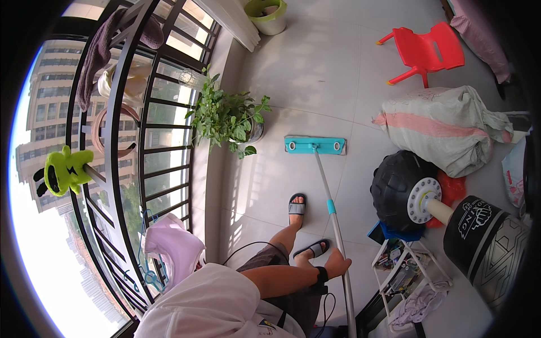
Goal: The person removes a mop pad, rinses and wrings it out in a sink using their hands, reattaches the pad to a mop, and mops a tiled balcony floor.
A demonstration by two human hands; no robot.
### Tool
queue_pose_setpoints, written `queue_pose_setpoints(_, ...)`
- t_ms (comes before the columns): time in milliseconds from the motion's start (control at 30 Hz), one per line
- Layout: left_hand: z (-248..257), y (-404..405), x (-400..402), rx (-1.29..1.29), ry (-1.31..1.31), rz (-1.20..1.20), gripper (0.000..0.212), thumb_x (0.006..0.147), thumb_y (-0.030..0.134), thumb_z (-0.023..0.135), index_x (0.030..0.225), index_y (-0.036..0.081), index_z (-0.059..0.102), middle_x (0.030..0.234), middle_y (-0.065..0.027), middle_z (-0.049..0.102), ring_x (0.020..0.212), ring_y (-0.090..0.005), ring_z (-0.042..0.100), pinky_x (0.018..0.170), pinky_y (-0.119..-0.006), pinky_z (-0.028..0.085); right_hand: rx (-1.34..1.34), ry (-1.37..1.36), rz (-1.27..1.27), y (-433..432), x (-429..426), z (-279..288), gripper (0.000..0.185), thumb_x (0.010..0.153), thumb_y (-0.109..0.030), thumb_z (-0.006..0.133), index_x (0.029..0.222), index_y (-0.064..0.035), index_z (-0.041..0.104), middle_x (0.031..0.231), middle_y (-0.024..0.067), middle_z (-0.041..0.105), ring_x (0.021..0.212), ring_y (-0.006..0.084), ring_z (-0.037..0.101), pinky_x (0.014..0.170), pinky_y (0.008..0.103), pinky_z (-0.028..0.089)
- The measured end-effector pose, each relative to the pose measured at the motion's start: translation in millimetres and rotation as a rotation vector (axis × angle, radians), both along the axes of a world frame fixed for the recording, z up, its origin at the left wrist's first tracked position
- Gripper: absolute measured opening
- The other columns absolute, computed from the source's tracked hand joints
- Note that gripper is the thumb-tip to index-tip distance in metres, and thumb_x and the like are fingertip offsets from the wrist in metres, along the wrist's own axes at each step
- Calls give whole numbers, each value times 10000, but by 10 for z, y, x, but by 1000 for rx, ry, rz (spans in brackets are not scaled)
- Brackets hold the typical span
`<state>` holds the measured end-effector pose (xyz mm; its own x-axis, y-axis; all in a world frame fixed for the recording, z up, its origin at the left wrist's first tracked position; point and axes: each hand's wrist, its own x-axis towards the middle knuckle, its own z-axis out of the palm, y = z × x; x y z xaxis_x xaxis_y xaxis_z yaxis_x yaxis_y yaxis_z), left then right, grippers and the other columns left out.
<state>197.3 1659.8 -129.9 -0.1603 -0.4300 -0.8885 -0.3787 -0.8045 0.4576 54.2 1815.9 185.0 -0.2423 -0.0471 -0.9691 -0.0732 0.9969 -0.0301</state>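
My left hand (pixel 338 263) is closed around the metal pole (pixel 336 230) of a flat mop, with a dark band on the wrist. The pole has a turquoise collar (pixel 331 207) and runs out of view at the bottom edge. Its turquoise mop head (pixel 302 145) lies flat on the grey tiled floor (pixel 304 173), a greyish pad showing at its rim. My feet in grey-and-black slides stand between the mop head and my hand, left of the pole. My right hand is out of view.
Leafy potted plants (pixel 228 118) stand left of the mop head, by the railing (pixel 167 148). To the right are a red child's chair (pixel 429 48), a stuffed woven sack (pixel 439 126), a black wheel-like base (pixel 397 190) with a boxing bag (pixel 486 245), and a white rack (pixel 382 281). A green-rimmed bin (pixel 268 21) stands at the top.
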Motion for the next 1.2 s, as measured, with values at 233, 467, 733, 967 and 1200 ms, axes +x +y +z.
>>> queue_pose_setpoints(233, -381, -922, 62, -129, -183, -64, 271, 713, 149, 560, 784, -105, 498, 692, -244, 559, 699, -369, 587, 614, -419, 473, -249, -207, 312, -802, 160, -357, 248, 881, -204, 477, 992, 13, 524, 795, 82, 503, 707, 218, 502, 614, 348, 418)
queue_pose_setpoints(467, -735, -3214, 267, -83, -285, -133, 357, 756, 95, 532, 1031, -106, 426, 966, -265, 587, 900, -406, 596, 763, -422, 496, -417, -401, -43, -2187, 362, -1335, 267, 916, -223, 411, 1030, -24, 548, 605, 24, 462, 477, 154, 434, 445, 282, 346)
queue_pose_setpoints(733, -647, -1870, -288, -222, -110, 71, 460, 739, 196, 545, 936, -169, 347, 791, -326, 550, 786, -441, 581, 734, -445, 472, -326, -272, 454, -1470, -764, -977, 275, 918, -272, 427, 1030, -60, 563, 618, -1, 500, 567, 215, 512, 492, 342, 400)
queue_pose_setpoints(967, -201, -1060, -405, -108, -255, 153, 438, 732, 193, 567, 937, -140, 370, 773, -296, 556, 732, -421, 588, 692, -449, 477, 292, -430, -265, -1159, -1414, -633, 220, 918, -207, 423, 967, -43, 560, 591, 73, 511, 504, 174, 508, 449, 284, 405)
queue_pose_setpoints(1200, -878, -2531, 168, -394, -471, -882, 216, 806, 198, 553, 930, 31, 611, 788, -83, 638, 685, -235, 613, 600, -371, 399, -168, -460, 321, -2270, -618, -1208, 256, 938, -274, 406, 923, -62, 549, 595, 20, 487, 484, 186, 467, 430, 289, 363)
